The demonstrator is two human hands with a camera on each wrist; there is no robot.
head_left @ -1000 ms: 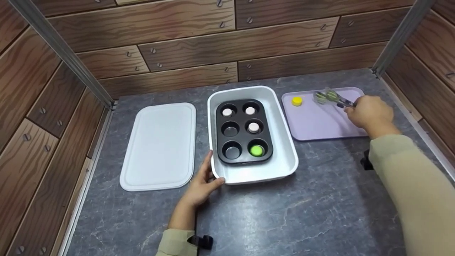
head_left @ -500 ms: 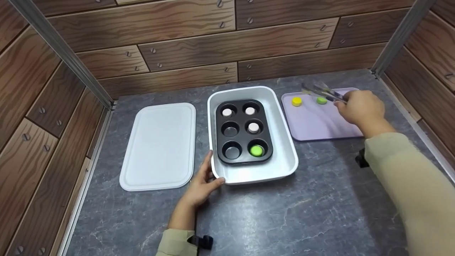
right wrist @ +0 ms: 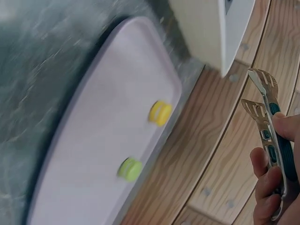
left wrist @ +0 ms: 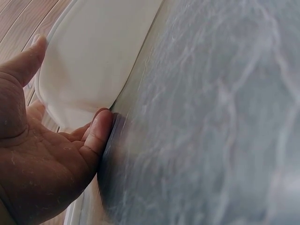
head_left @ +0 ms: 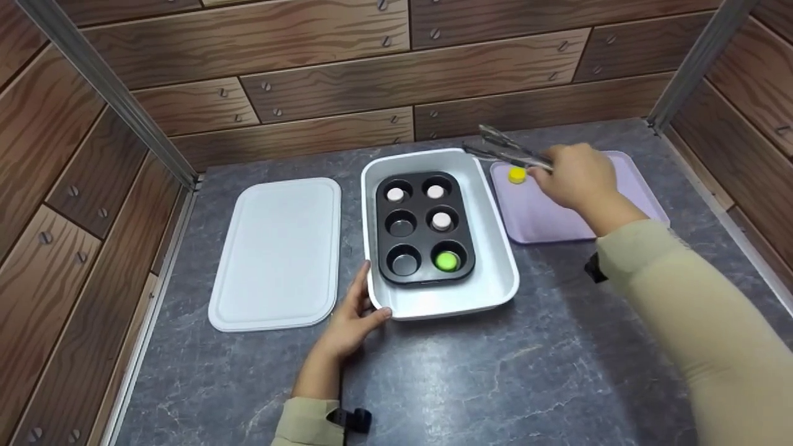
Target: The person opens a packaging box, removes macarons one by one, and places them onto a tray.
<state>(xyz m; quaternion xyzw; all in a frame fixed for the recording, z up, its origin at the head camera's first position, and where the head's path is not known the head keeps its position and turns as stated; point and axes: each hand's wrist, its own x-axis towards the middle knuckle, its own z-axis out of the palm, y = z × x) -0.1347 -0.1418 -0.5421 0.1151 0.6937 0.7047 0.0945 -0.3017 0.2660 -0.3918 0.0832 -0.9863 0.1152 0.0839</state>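
My right hand point(head_left: 582, 176) grips metal tongs point(right wrist: 282, 152) with dark inserts, raised over the lilac tray's point(head_left: 545, 226) left end. In the right wrist view their tips stand apart with nothing between. A yellow macaron point(head_left: 516, 175) and a green macaron point(right wrist: 131, 169) lie on the tray; my hand hides the green one in the head view. Fairly straight fingers of my left hand point(head_left: 347, 322) touch the near-left corner of a white tub point(head_left: 455, 303), thumb at its rim. The tub holds a black muffin pan point(head_left: 421, 241) with several macarons: pale pink ones and a green one point(head_left: 446, 261).
A white lid point(head_left: 279, 248) lies flat on the dark marbled table point(head_left: 446, 378), left of the tub. Wood-plank panels point(head_left: 322, 99) wall in the back and both sides, with metal posts point(head_left: 694, 62) at the corners.
My right hand has carried the tongs leftward from over the green macaron, past the yellow one, toward the tub. The green macaron stays on the tray. My left hand has not moved.
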